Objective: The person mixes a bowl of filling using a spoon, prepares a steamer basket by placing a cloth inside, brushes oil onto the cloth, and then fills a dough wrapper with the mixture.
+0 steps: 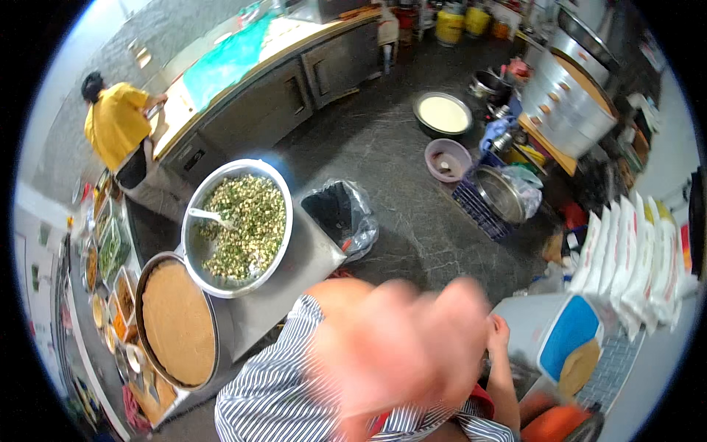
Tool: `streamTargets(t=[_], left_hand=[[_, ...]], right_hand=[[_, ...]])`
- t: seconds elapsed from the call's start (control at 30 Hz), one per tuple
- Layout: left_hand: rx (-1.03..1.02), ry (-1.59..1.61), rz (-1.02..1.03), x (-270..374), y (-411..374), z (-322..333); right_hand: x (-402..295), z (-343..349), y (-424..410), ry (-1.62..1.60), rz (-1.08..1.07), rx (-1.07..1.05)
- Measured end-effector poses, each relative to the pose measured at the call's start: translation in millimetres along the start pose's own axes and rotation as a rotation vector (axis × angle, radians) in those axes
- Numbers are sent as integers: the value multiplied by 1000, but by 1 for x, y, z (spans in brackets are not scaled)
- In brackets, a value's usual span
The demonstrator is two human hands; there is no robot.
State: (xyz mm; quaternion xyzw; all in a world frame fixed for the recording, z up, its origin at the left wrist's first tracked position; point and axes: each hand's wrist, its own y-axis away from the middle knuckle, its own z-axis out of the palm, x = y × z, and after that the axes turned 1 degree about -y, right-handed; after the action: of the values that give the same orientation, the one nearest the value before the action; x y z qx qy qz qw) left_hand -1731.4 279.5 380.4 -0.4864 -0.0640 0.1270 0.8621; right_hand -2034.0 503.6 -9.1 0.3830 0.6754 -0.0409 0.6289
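Note:
My left hand (397, 337) is a large motion blur close to the camera, raised in front of my striped shirt; its fingers cannot be made out clearly. Beyond it, my right hand (499, 333) is lower and farther off, with fingers bent, beside a grey bin with a blue panel (569, 331). Whether it holds anything is not clear. To the left, a steel bowl (190, 265) of chopped green and pale filling (248, 221) stands on a metal table, with a white spoon (207, 214) in it. Next to it is a round pan with a brown lining (177, 326).
A lined waste bin (362, 221) stands by the table corner. Tubs, a purple basin (448, 160) and a blue crate (480, 210) are on the floor. Stacked white sacks (624, 259) are at right. A person in yellow (119, 121) works at a far counter.

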Motion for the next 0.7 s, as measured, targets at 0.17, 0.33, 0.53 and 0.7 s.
streamTargets(t=[0.17, 0.33, 0.53, 0.7], left_hand=[[-504, -751, -263, -80, -43, -48], [-920, -908, -362, -125, -89, -71], [-777, -980, -96, -247, -88, -130], [-1008, -1174, -198, -352, -59, -215]], right_hand=[[53, -45, -50, -279, 399, 248], [79, -60, -97, -64, 696, 182], [-63, 46, -334, 314, 358, -363], [-279, 220, -441, -201, 109, -738]])
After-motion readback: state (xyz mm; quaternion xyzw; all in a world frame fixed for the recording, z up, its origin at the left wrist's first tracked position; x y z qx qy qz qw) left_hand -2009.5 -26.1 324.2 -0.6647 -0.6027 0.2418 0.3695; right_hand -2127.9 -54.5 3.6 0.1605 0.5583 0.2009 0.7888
